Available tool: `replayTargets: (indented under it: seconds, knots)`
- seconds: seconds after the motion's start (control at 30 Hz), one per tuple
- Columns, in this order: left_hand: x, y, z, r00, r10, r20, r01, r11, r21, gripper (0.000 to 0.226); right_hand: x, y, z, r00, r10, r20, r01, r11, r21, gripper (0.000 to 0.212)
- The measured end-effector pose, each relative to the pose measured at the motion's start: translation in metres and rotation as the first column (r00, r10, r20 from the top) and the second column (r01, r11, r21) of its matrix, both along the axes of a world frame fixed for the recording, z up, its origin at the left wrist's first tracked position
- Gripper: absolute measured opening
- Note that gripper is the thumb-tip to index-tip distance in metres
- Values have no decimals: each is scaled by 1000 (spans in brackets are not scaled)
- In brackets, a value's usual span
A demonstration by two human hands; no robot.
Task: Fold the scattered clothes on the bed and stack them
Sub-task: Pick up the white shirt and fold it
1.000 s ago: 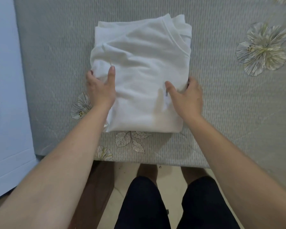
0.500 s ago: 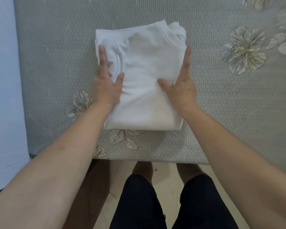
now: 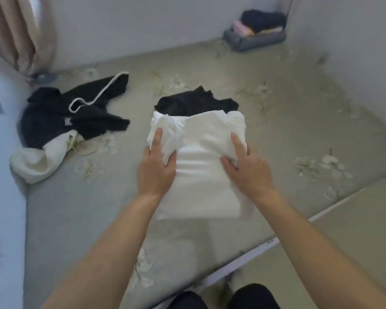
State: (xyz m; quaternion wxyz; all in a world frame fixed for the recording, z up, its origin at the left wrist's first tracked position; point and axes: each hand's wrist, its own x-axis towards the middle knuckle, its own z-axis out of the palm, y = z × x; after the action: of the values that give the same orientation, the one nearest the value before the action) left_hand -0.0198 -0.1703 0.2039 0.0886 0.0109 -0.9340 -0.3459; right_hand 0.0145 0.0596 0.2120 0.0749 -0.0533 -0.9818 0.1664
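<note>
White shirt has come up off the bed, apparently, and moved forward.
A firm grip on each side: left hand and right hand pinch it.

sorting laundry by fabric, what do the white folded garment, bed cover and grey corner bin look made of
White folded garment: soft matte knit, probably cotton jersey; it creases and sags at its edges.
Bed cover: matte textile with pale flower motifs; blur hides the weave.
Grey bin: maybe felt or padded fabric, given thick soft-looking walls; too distant to be sure.
</note>
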Motion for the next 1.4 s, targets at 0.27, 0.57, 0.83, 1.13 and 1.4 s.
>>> replayTargets:
  seconds: [0.27, 0.57, 0.83, 1.13, 1.4]
  knots:
    - [26, 186, 152, 908, -210, -362, 242, 969, 46, 63, 79, 168, 135, 848, -173, -501, 236, 969, 65, 65]
    - [110, 450, 215, 773, -345, -532, 440, 896, 58, 59, 201, 419, 193, 737, -230, -636, 410, 900, 150, 60]
    - [102, 629, 248, 730, -384, -566, 512, 855, 81, 57, 213, 588, 222, 686, -247, -685, 488, 854, 180, 62]
    - [19, 856, 229, 749, -374, -547, 523, 841, 140, 57, 134, 811, 216, 739, -233, -632, 493, 826, 272, 58]
    - [-29, 1072, 262, 687, -481, -545, 629, 769, 115, 59, 107, 1011, 240, 685, -331, -649, 597, 766, 240, 59]
